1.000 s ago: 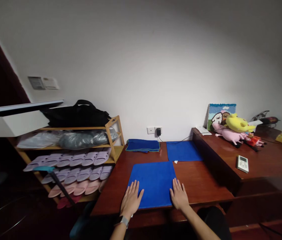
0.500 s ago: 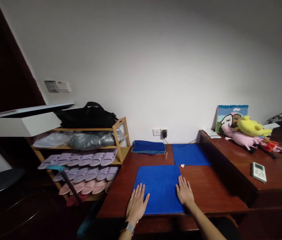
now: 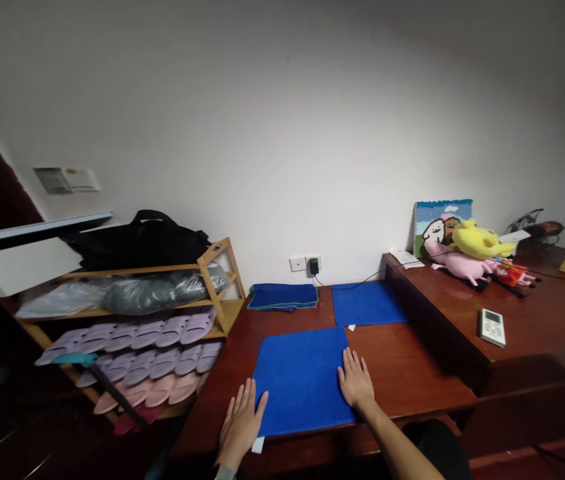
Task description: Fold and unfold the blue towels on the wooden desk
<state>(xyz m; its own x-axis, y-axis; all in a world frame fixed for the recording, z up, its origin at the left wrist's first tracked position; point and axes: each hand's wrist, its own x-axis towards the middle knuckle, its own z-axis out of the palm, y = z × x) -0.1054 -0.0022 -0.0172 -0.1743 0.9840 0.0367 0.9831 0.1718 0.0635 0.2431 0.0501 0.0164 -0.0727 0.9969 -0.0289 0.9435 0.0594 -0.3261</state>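
A blue cloth lies flat on the reddish-brown table in front of me, a white tag showing at its near left corner. My left hand, fingers stretched out, is at the cloth's left edge with the thumb by the border; whether it presses on the cloth I cannot tell. On the right edge of the cloth rests my right hand, flat with fingers extended. Farther back are a folded blue cloth with green edging and another flat blue cloth.
To the left stands a wooden rack with slippers, plastic-wrapped items and a black bag. A higher desk at right bears plush toys and a white remote-like device. A black plug with a cord sits in the wall socket.
My left hand has slid left off most of the cloth, uncovering the tag at its corner. My right hand stays at the right edge. The view has turned slightly right.
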